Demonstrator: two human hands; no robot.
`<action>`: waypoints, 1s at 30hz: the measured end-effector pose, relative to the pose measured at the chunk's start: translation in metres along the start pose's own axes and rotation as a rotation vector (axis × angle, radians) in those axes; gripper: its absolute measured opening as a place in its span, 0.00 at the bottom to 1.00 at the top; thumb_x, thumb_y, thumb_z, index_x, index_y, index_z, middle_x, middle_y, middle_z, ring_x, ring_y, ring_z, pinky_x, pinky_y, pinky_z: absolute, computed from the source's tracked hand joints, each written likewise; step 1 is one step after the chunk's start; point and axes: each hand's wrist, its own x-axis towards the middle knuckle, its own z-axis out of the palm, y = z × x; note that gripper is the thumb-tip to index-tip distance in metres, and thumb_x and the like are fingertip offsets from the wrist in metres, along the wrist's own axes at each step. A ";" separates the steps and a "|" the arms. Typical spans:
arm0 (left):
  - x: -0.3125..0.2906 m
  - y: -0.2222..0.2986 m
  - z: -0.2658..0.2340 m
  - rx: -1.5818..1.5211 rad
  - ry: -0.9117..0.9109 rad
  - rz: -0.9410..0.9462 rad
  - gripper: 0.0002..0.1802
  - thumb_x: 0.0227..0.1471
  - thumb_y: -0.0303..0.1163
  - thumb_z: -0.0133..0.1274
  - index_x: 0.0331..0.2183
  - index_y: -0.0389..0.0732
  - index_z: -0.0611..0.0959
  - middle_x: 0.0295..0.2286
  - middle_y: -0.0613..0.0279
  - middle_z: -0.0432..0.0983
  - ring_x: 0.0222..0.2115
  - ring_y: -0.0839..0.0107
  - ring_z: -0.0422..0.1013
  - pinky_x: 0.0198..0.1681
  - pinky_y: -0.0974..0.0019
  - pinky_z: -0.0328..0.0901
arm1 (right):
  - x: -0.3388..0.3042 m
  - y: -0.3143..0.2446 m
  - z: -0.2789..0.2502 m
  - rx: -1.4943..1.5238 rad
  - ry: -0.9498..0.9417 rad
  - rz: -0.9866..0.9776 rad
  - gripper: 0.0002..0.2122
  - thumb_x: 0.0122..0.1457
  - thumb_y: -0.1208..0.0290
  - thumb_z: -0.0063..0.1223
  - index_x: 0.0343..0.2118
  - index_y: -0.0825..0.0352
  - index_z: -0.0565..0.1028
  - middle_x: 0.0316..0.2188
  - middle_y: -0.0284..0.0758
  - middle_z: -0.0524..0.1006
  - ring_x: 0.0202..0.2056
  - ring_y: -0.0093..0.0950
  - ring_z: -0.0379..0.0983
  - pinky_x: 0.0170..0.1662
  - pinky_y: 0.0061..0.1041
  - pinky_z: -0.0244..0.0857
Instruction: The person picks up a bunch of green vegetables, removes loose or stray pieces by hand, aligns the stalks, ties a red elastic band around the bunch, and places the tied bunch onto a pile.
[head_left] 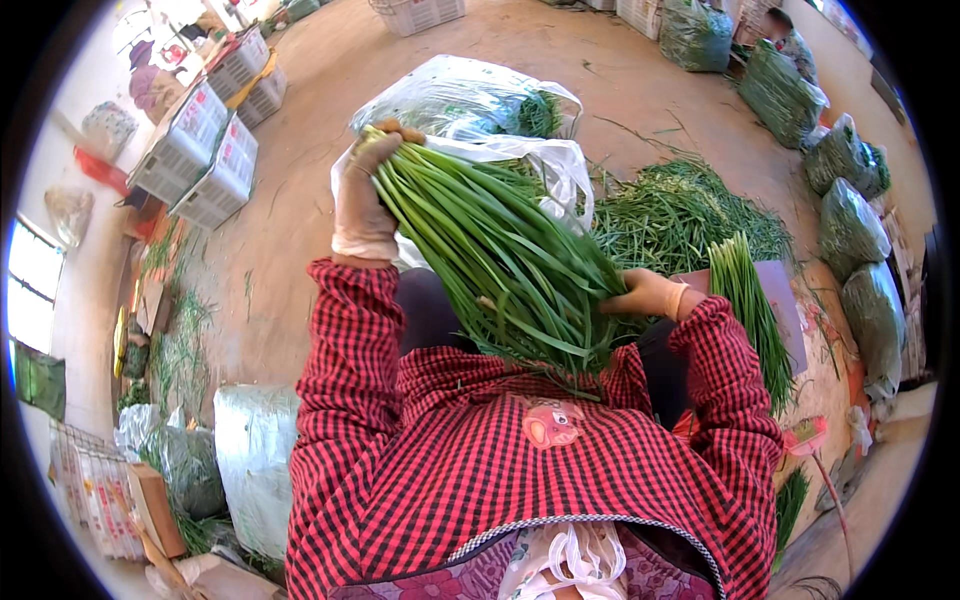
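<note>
A large bunch of garlic chives point(495, 240) lies slantwise across my lap, its pale root ends at the upper left and its leaf tips at the lower right. My left hand point(368, 185), in a pale glove with dirty fingertips, is closed round the root end. Close to the leaf tips, my right hand point(645, 294), also gloved, grips the side of the bunch, with its fingertips partly hidden by the leaves. A smaller, neat bundle of chives point(748, 310) rests on a flat board point(785, 300) to the right of that hand.
Beyond my knees stands a clear plastic bag point(440, 95) holding greens. A heap of loose green leaves point(690, 210) spreads on the floor at right. White crates point(215, 165) are stacked at left. Filled bags point(850, 235) line the right wall, where another person point(790, 45) sits farther back.
</note>
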 end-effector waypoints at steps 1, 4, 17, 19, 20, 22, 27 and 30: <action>-0.001 0.011 0.002 0.044 0.028 0.021 0.13 0.53 0.24 0.53 0.42 0.35 0.77 0.34 0.50 0.79 0.33 0.63 0.76 0.39 0.63 0.74 | -0.007 0.015 -0.007 -0.250 0.086 0.199 0.27 0.54 0.58 0.63 0.56 0.66 0.74 0.50 0.45 0.78 0.50 0.39 0.75 0.58 0.33 0.64; -0.003 0.020 0.013 0.090 0.051 0.094 0.10 0.54 0.22 0.53 0.40 0.35 0.79 0.34 0.51 0.79 0.34 0.64 0.76 0.40 0.64 0.73 | -0.009 0.051 -0.028 -0.339 0.634 0.171 0.29 0.53 0.59 0.62 0.56 0.67 0.71 0.50 0.47 0.77 0.51 0.43 0.74 0.57 0.35 0.65; -0.028 -0.047 0.081 -0.134 0.028 -0.126 0.15 0.51 0.20 0.55 0.43 0.36 0.78 0.33 0.58 0.79 0.34 0.67 0.76 0.42 0.67 0.72 | 0.041 -0.159 0.034 -0.148 0.920 -0.653 0.66 0.33 0.43 0.73 0.69 0.73 0.42 0.64 0.55 0.55 0.66 0.53 0.50 0.67 0.52 0.42; -0.032 -0.058 0.073 -0.176 0.037 -0.155 0.16 0.53 0.22 0.53 0.45 0.36 0.76 0.35 0.55 0.78 0.36 0.64 0.76 0.45 0.63 0.72 | 0.044 -0.141 0.036 -0.175 0.955 -0.709 0.65 0.34 0.46 0.74 0.69 0.72 0.41 0.63 0.55 0.57 0.65 0.52 0.53 0.66 0.49 0.46; -0.035 -0.064 0.074 -0.204 0.039 -0.178 0.17 0.54 0.22 0.52 0.46 0.36 0.74 0.35 0.54 0.78 0.37 0.63 0.76 0.47 0.61 0.72 | 0.045 -0.131 0.038 -0.192 0.974 -0.725 0.64 0.35 0.47 0.74 0.69 0.72 0.41 0.63 0.54 0.58 0.64 0.51 0.55 0.66 0.47 0.48; -0.040 -0.072 0.080 -0.166 0.064 -0.213 0.18 0.54 0.22 0.53 0.48 0.35 0.74 0.35 0.53 0.78 0.38 0.63 0.76 0.47 0.61 0.72 | 0.047 -0.119 0.045 0.072 0.841 -0.719 0.63 0.37 0.51 0.74 0.69 0.71 0.41 0.61 0.53 0.61 0.62 0.50 0.59 0.64 0.42 0.53; -0.053 -0.082 0.108 -0.144 0.031 -0.267 0.23 0.57 0.32 0.55 0.53 0.37 0.71 0.40 0.55 0.77 0.41 0.65 0.75 0.51 0.62 0.69 | 0.053 -0.101 0.072 0.665 0.660 -0.652 0.51 0.44 0.66 0.71 0.68 0.66 0.48 0.55 0.42 0.71 0.56 0.34 0.69 0.60 0.31 0.61; -0.053 -0.088 0.110 -0.252 -0.052 -0.354 0.26 0.60 0.38 0.53 0.56 0.38 0.69 0.45 0.56 0.74 0.46 0.64 0.73 0.54 0.62 0.67 | 0.052 -0.091 0.074 0.994 0.522 -0.641 0.37 0.47 0.73 0.67 0.62 0.66 0.62 0.50 0.33 0.74 0.51 0.25 0.70 0.56 0.28 0.64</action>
